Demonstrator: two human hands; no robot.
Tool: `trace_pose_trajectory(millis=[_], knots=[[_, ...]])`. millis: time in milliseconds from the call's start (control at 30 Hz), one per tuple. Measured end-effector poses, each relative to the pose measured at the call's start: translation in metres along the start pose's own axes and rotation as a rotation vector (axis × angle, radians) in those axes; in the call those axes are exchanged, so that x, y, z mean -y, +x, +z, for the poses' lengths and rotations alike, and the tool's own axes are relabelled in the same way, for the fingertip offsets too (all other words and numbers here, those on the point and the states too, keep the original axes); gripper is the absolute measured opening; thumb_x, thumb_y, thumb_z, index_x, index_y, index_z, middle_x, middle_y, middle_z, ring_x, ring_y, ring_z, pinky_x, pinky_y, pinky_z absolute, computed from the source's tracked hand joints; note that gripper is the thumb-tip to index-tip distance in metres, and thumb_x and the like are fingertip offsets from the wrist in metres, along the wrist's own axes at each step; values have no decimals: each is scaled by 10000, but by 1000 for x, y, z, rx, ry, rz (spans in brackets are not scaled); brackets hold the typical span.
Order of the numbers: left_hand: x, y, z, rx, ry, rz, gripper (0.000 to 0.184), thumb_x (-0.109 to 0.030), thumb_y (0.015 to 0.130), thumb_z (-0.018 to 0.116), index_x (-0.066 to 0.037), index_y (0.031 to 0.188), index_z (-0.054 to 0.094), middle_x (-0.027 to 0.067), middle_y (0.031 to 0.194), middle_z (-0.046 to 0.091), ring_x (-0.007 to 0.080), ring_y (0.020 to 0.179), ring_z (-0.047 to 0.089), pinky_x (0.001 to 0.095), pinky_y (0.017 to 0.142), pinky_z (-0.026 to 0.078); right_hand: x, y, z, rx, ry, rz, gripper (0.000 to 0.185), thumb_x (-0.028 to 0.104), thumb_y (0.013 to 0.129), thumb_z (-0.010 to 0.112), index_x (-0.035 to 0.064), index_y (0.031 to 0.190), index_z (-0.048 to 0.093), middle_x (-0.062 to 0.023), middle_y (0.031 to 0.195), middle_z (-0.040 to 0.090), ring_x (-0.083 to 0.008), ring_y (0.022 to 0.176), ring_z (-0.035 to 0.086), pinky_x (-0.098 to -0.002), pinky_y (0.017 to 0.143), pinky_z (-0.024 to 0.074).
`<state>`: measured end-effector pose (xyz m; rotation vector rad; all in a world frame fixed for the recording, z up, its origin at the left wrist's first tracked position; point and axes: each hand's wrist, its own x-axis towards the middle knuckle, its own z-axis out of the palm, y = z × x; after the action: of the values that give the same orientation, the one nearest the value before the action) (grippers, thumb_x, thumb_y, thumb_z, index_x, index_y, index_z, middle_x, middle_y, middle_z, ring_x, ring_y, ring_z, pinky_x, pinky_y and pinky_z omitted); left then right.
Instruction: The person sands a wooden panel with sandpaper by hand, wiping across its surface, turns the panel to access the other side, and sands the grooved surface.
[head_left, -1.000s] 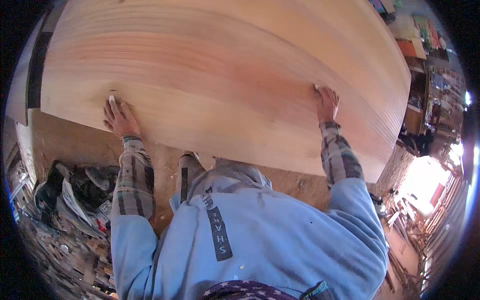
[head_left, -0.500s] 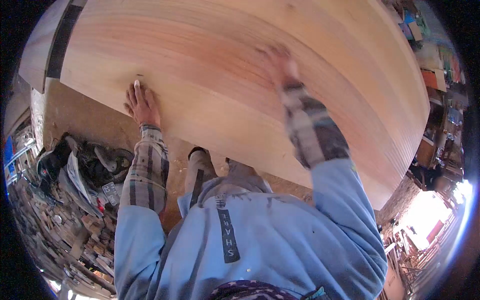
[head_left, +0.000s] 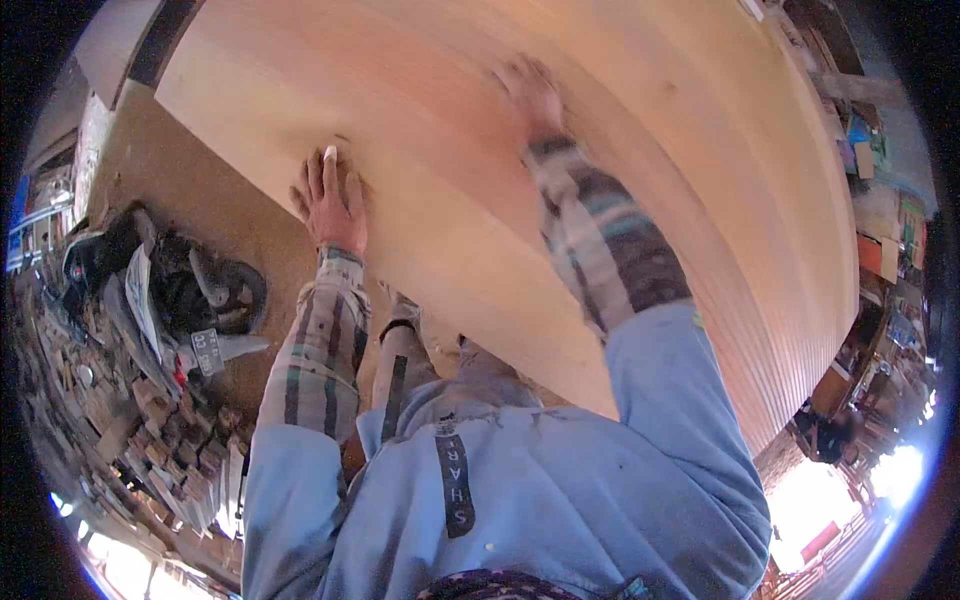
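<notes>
A broad wooden panel (head_left: 450, 240) with long, striped grain fills the upper view. My left hand (head_left: 337, 210) rests near its front edge, fingers spread and pointing away from me. One of its fingertips looks white, as if wrapped. Farther in, my right hand (head_left: 534, 98) lies on the panel with fingers stretched out, slightly blurred by motion. Nothing shows in either hand, though what is under the right palm is hidden.
To the left below the panel stands what looks like a motorcycle with a number plate (head_left: 208, 352). Near it lies a heap of wood offcuts (head_left: 165, 420). Cluttered goods (head_left: 880, 255) line the right side, and a dark strip (head_left: 163, 42) borders the panel's far left.
The camera view has shifted, moving the panel and floor items in the picture. My right hand has slid across the panel, while my left hand stays near the same mark by the edge.
</notes>
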<state>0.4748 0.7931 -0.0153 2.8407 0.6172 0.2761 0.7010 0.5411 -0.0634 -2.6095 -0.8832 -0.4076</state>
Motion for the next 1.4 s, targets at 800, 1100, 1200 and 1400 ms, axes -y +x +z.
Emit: trace_pose_trajectory(millis=[800, 1100, 1200, 1400], knots=[[-3, 4, -5, 32, -6, -33, 529, -394, 984, 444, -139, 1446, 407, 120, 1538, 334, 305, 1456, 220, 537, 1185, 54, 76, 148, 40, 39, 169, 168, 208, 276, 903, 571, 90, 948, 653, -123, 987, 649, -327, 957, 604, -465, 859, 446], [-4, 5, -10, 42, -24, -43, 521, -355, 977, 457, -119, 1439, 410, 127, 1543, 317, 312, 1454, 221, 549, 1184, 57, -71, -190, -168, 142, 15, 305, 231, 80, 877, 586, 146, 1072, 691, -82, 924, 628, -274, 890, 568, -421, 879, 416], [-7, 7, -15, 53, -21, -40, 526, -343, 971, 466, -120, 1443, 402, 127, 1552, 298, 317, 1454, 219, 557, 1182, 54, -54, -179, -184, 184, 39, 418, 221, 75, 886, 591, 146, 1070, 688, -83, 887, 622, -284, 860, 567, -421, 849, 437], [-3, 8, -18, 81, -4, -40, 527, -328, 971, 469, -120, 1449, 391, 132, 1564, 265, 315, 1460, 200, 565, 1180, 49, 9, 14, -7, -15, 3, 82, 202, 258, 931, 549, 111, 1015, 660, -122, 1021, 649, -365, 991, 574, -473, 874, 451]])
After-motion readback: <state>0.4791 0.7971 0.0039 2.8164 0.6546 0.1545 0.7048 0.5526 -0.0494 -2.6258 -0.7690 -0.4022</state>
